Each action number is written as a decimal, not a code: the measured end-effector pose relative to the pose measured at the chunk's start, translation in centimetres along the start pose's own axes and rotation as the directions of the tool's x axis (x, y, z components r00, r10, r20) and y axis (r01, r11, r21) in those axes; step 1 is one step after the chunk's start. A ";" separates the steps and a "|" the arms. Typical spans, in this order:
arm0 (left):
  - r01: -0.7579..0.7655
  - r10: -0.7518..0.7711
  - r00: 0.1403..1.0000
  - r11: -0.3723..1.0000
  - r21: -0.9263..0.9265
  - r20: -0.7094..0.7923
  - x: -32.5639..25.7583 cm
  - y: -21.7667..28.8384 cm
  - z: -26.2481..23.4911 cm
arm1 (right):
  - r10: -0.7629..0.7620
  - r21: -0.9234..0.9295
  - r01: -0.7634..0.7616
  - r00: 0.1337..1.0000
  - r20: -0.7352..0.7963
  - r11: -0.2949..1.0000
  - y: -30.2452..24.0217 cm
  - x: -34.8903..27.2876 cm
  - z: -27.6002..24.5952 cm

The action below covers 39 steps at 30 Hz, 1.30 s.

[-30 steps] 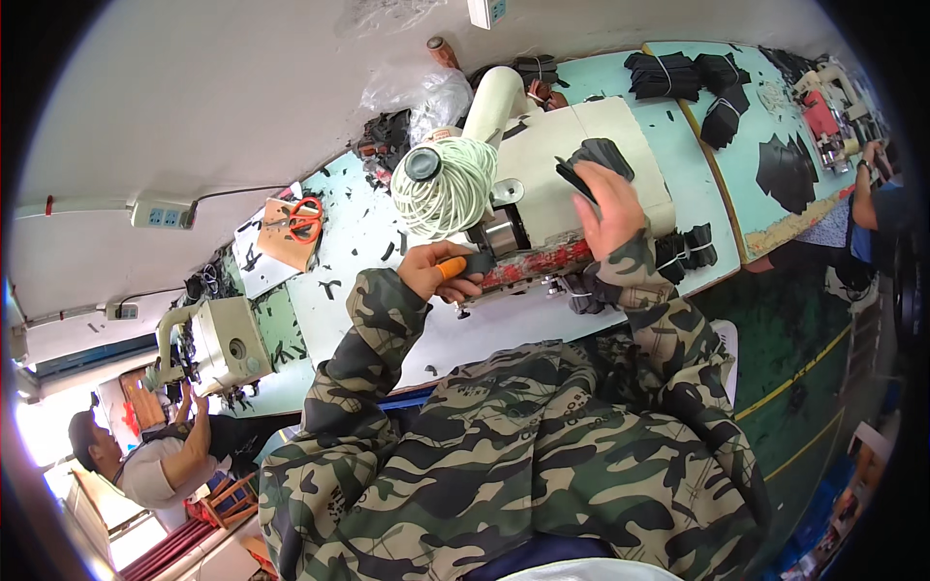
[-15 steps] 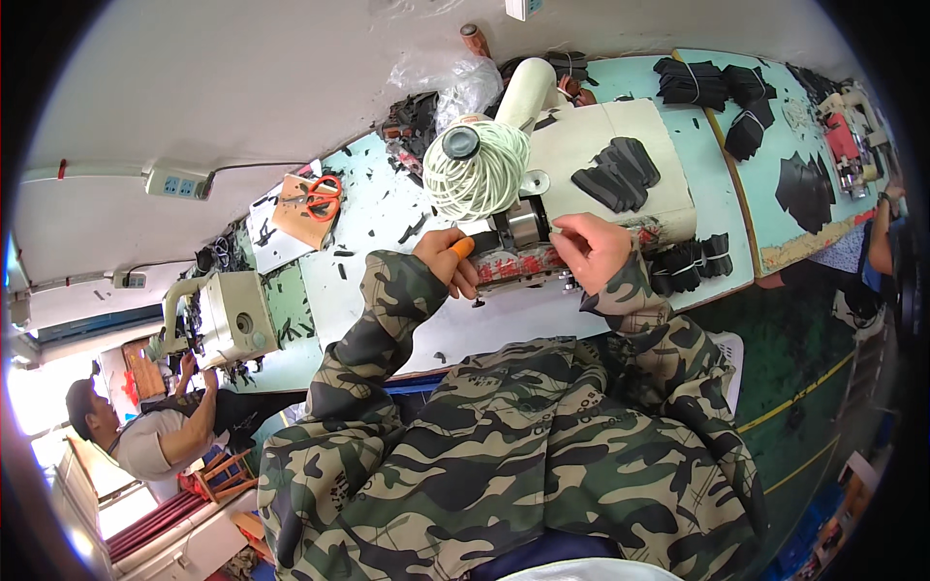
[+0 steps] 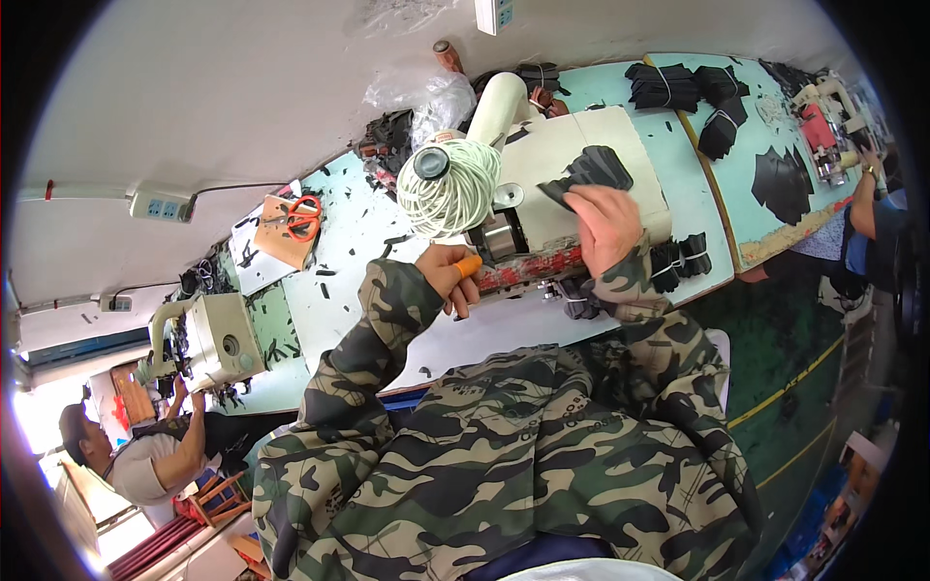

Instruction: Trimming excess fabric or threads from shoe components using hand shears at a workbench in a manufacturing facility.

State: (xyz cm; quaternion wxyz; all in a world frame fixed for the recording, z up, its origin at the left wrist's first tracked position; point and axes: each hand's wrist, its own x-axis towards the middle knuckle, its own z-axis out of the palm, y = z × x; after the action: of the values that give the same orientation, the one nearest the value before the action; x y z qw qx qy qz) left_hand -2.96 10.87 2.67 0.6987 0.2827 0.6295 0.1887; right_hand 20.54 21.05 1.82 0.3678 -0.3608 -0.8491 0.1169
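Note:
My right hand reaches over the flat top of a cream bench machine. Its fingers pinch a thin black piece at the near edge of a fanned stack of similar black pieces. My left hand, with an orange cover on one finger, is curled beside the machine's metal roller. Whatever those fingers hold, if anything, is hidden. Between the hands runs the machine's worn red front edge. A coil of pale cord sits on the machine's left part.
Orange-handled scissors lie on brown card at the left, among black scraps. Banded black bundles rest at the back right, and another bundle sits right of the machine. Co-workers sit at machines on the far left and far right.
My right hand has moved from beside the roller up to the stack, and its fingers have closed on a black piece. My left hand stays near the roller. The view has shifted slightly.

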 end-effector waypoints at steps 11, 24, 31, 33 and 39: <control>-0.075 0.076 0.987 0.997 -0.015 0.143 0.9 -1.2 3.5 | 0.495 -0.453 -0.341 0.822 0.282 0.824 7.2 3.6 -2.6; -0.122 0.120 0.991 0.992 0.020 0.066 0.1 -1.1 4.1 | 0.489 -0.513 -0.166 0.638 0.595 0.842 6.5 6.9 1.4; -0.565 0.635 0.717 0.771 0.294 -0.287 -1.8 -3.2 5.5 | 0.016 0.489 -0.382 0.800 0.600 0.784 0.4 0.5 -1.0; -0.618 0.696 0.642 0.718 0.321 -0.322 -2.9 -2.5 5.8 | 0.144 0.608 -0.643 0.733 0.664 0.466 -4.6 -5.0 0.1; -0.782 0.827 0.559 0.549 0.294 -0.055 -3.1 -6.1 7.6 | 0.076 0.411 -0.889 0.404 0.911 -0.203 -11.2 -9.8 1.0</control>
State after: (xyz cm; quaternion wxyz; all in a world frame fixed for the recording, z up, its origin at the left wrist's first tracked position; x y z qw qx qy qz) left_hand 3.52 3.08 1.58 0.4319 0.6020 0.5088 0.4384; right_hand 18.57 6.27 1.04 0.1073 -0.3011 -0.3459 0.8821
